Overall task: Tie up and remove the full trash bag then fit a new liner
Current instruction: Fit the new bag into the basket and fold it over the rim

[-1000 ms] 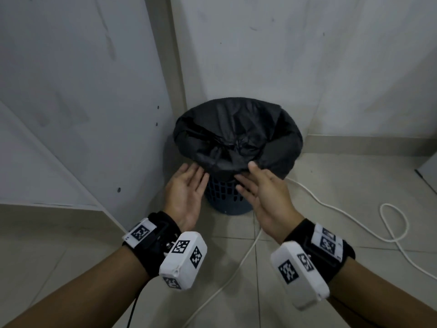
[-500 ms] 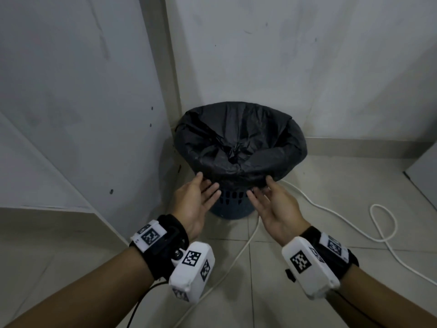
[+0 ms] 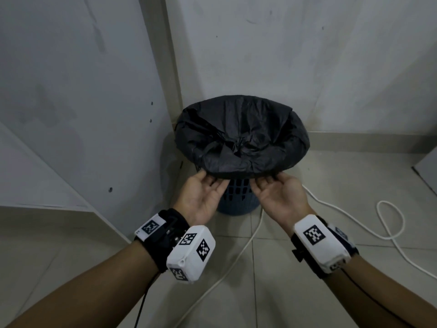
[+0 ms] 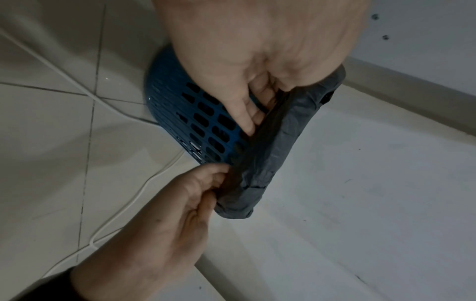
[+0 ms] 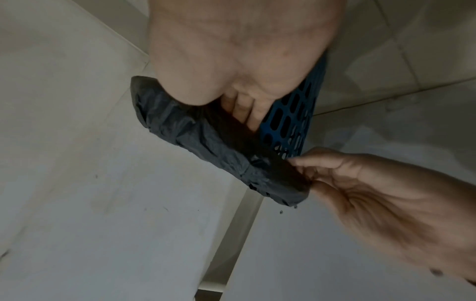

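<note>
Grey-white walls [image 3: 307, 55] meet in a corner at the upper middle of the frame, above a pale tiled floor [image 3: 307, 268]. I see the blue slotted bin [image 3: 237, 197] upright at centre, its mouth up, the black trash bag [image 3: 241, 140] folded over the rim. A white cable [image 3: 354, 223] loops at right. My left hand [image 3: 201, 197] and right hand [image 3: 279, 197] each pinch the bag's near edge, fingers [image 4: 247, 114] curled under it. Wristband markers carry no readable writing.
</note>
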